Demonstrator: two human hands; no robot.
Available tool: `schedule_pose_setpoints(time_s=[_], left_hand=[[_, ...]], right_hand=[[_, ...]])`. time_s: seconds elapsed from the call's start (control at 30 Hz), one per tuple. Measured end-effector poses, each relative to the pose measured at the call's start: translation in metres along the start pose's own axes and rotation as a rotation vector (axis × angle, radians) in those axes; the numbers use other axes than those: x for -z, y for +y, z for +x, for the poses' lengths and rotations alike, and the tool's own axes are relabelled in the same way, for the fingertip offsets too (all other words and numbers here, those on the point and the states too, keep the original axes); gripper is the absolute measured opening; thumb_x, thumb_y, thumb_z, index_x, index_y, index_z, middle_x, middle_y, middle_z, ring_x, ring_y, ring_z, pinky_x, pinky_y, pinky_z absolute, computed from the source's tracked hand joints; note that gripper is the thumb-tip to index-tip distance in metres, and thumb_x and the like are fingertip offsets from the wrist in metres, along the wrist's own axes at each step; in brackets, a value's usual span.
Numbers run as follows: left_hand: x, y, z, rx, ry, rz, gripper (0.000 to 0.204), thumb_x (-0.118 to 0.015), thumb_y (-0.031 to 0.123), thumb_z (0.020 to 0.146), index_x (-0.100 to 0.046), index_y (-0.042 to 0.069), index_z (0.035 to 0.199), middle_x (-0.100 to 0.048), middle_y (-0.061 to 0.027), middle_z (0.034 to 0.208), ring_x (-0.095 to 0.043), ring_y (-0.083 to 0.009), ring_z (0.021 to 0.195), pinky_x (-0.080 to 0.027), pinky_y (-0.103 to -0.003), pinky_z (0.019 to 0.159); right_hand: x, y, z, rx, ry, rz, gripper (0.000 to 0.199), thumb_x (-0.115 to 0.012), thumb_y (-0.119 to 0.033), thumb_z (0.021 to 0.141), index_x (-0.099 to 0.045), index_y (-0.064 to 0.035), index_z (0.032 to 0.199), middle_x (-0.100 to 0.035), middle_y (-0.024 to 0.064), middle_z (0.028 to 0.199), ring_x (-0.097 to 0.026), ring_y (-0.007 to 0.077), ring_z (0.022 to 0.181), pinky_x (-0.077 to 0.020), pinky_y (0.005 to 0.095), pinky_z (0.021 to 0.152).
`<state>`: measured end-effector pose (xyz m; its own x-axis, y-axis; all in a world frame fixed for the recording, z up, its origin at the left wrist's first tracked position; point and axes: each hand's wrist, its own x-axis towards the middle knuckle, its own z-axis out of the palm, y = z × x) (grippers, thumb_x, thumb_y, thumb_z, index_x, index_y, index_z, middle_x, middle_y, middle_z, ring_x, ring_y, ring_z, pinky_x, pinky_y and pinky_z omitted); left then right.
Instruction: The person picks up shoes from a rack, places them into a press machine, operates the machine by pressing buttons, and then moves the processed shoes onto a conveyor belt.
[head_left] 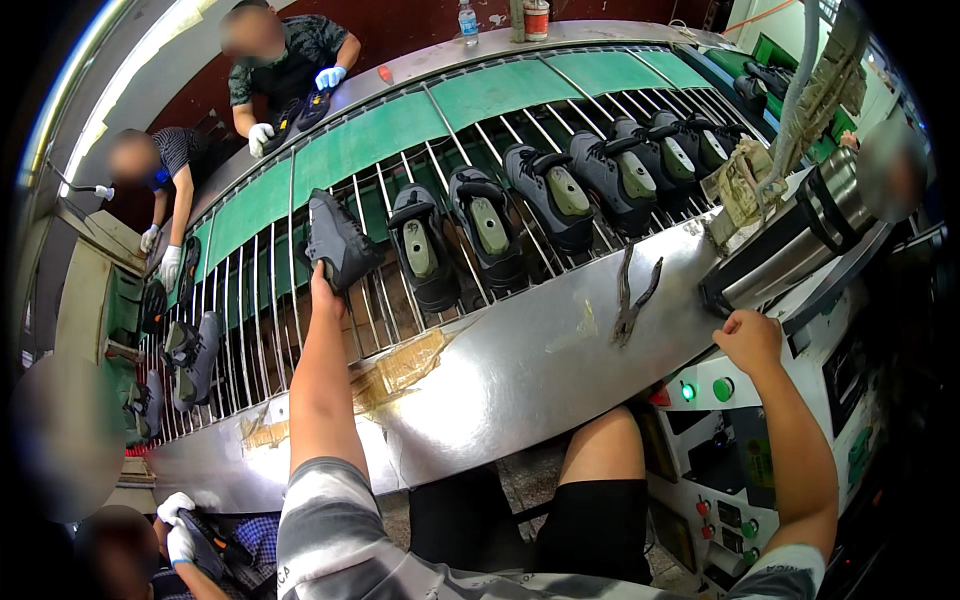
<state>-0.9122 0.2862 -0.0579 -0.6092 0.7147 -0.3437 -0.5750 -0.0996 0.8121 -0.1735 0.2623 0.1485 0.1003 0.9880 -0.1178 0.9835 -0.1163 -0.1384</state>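
So right up close it's the wearer's own lap, with a control panel (722,389) crowding in on the right, green buttons and all. The right hand (752,340) is up over that side, elbow bent, fingers curled into a loose fist just beside the base of a steel flask (785,245); can't tell if anything small is tucked inside. Down in the left corner a co-worker's white gloves (180,528) are on a dark shoe, most of that person cut off by the rim.

Next out is the shiny metal counter (520,375), brown tape (405,368) peeling along its edge and pliers (633,300) lying handles-away. The flask and a hanging cloth wrap (742,185) block the right end of the rack.

The left arm reaches straight out, and the left hand (326,290) grips a grey shoe (338,240) by its lower end, tilted over the metal rods (262,310). Its fingers are mostly hidden behind the shoe. Right of it, a row of matching shoes (488,228) has olive inserts showing.

Beyond: green sheets (390,125), two more gloved co-workers, then a clear bottle (468,24) way back.
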Motion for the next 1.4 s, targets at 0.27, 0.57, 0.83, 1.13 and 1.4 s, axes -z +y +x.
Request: schedule_pose_setpoints(time_s=[0.27, 0.57, 0.83, 1.13, 1.4], left_hand=[[-0.032, 0.052, 0.025, -0.077, 0.202, 0.031, 0.04, -0.066, 0.017, 0.082, -0.057, -0.007, 0.112, -0.062, -0.0183, 0.111, -0.064, -0.0325, 0.096, -0.054, -0.046, 0.085], [0.052, 0.06, -0.139, -0.086, -0.058, -0.001, 0.028, -0.064, 0.013, 0.084, -0.061, -0.002, 0.107, -0.067, -0.0138, 0.103, -0.065, -0.0279, 0.092, -0.052, -0.039, 0.087], [0.089, 0.042, -0.357, -0.079, -0.286, -0.178, 0.036, -0.056, 0.018, 0.088, -0.054, 0.001, 0.12, -0.06, -0.0142, 0.12, -0.058, -0.0275, 0.112, -0.045, -0.043, 0.101], [-0.074, -0.055, -0.494, 0.204, -0.745, -0.069, 0.062, -0.065, 0.031, 0.08, -0.047, 0.0, 0.13, -0.058, -0.0141, 0.123, -0.057, -0.0261, 0.113, -0.043, -0.039, 0.1], [-0.16, -0.132, -0.502, 0.248, -1.019, 0.203, 0.017, -0.056, 0.018, 0.094, -0.061, 0.002, 0.091, -0.064, -0.0099, 0.087, -0.063, -0.0197, 0.075, -0.052, -0.033, 0.073]], right_hand=[[0.002, -0.003, -0.002, 0.019, -0.021, 0.026, 0.022, -0.069, -0.035, 0.067, -0.067, -0.0132, 0.069, -0.067, 0.0056, 0.071, -0.063, 0.0261, 0.073, -0.0442, 0.0357, 0.083], [-0.032, -0.027, -0.034, 0.412, 0.343, 0.18, 0.023, -0.073, -0.03, 0.065, -0.071, -0.0102, 0.077, -0.068, 0.0086, 0.08, -0.062, 0.0258, 0.078, -0.0458, 0.0383, 0.084], [-0.129, -0.229, -0.192, 0.595, -0.722, 1.378, 0.107, -0.077, -0.035, 0.079, -0.003, -0.0101, 0.152, -0.04, 0.0263, 0.139, -0.045, 0.0312, 0.126, -0.0374, 0.0416, 0.104], [-0.091, -0.136, -0.249, 0.255, -0.219, 1.894, 0.102, -0.073, -0.019, 0.069, -0.015, -0.0131, 0.153, -0.046, 0.0161, 0.133, -0.049, 0.0242, 0.117, -0.0415, 0.0359, 0.098], [0.033, 0.097, -0.243, -0.073, 0.432, 1.644, 0.09, -0.069, -0.012, 0.067, -0.03, -0.0089, 0.148, -0.056, 0.0119, 0.113, -0.058, 0.0205, 0.094, -0.0494, 0.0305, 0.083]])
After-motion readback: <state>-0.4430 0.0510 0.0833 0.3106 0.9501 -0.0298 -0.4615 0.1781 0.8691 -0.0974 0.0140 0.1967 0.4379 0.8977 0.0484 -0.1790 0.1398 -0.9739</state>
